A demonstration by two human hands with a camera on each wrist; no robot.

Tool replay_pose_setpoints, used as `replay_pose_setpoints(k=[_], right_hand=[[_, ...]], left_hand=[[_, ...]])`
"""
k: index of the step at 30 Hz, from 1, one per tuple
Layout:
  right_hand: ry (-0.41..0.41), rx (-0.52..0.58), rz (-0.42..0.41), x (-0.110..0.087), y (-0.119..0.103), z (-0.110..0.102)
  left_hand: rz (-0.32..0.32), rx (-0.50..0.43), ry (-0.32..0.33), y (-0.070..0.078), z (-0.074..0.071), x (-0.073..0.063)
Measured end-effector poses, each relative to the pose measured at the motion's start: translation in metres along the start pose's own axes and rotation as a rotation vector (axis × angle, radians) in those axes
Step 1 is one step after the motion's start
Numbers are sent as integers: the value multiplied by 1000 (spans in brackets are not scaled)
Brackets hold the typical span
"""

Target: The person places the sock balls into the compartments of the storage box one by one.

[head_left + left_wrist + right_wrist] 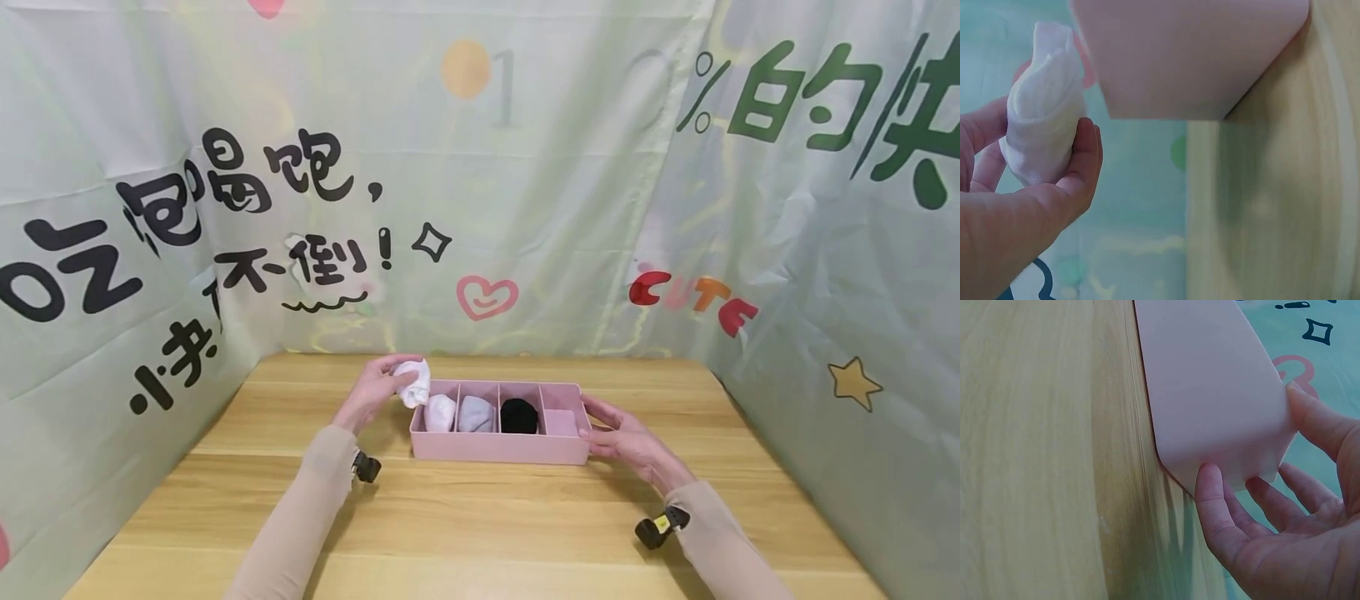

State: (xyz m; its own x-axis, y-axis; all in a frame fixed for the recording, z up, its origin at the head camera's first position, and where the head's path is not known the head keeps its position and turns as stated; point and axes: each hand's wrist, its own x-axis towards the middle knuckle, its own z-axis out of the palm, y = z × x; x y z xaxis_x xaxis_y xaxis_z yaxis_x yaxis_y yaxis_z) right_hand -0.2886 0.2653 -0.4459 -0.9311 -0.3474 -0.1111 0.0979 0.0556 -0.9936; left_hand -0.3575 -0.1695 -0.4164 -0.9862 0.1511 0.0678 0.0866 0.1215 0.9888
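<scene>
My left hand pinches a rolled white sock between thumb and fingers, raised at the left end of a pink divided box. In the left wrist view the sock hangs clear of the table, beside the box's end wall. From left to right, compartments hold a white roll, a grey roll and a black roll. Only pink surfaces show in the rightmost one. My right hand holds the box's right end, fingertips on the end wall, thumb at the rim.
The box stands on a wood-grain table towards its back edge. Printed curtains hang behind the table and along both sides. A small black camera sits on the left wrist and another camera on the right.
</scene>
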Motion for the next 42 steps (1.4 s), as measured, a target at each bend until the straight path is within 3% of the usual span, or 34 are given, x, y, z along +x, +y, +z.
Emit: replay_pose_setpoints(k=[11, 16, 25, 34, 42], right_hand=[[10, -23, 8, -3, 1, 0], [4, -10, 8, -2, 3, 0], [-6, 1, -8, 1, 5, -3], [-9, -2, -6, 1, 3, -1], [-13, 17, -6, 1, 1, -1]], left_hand=[[22, 22, 149, -3, 31, -5], [25, -7, 171, -3, 41, -6], [182, -85, 143, 6, 58, -6], [178, -77, 96, 4, 74, -5], [209, 34, -48, 7, 95, -3]])
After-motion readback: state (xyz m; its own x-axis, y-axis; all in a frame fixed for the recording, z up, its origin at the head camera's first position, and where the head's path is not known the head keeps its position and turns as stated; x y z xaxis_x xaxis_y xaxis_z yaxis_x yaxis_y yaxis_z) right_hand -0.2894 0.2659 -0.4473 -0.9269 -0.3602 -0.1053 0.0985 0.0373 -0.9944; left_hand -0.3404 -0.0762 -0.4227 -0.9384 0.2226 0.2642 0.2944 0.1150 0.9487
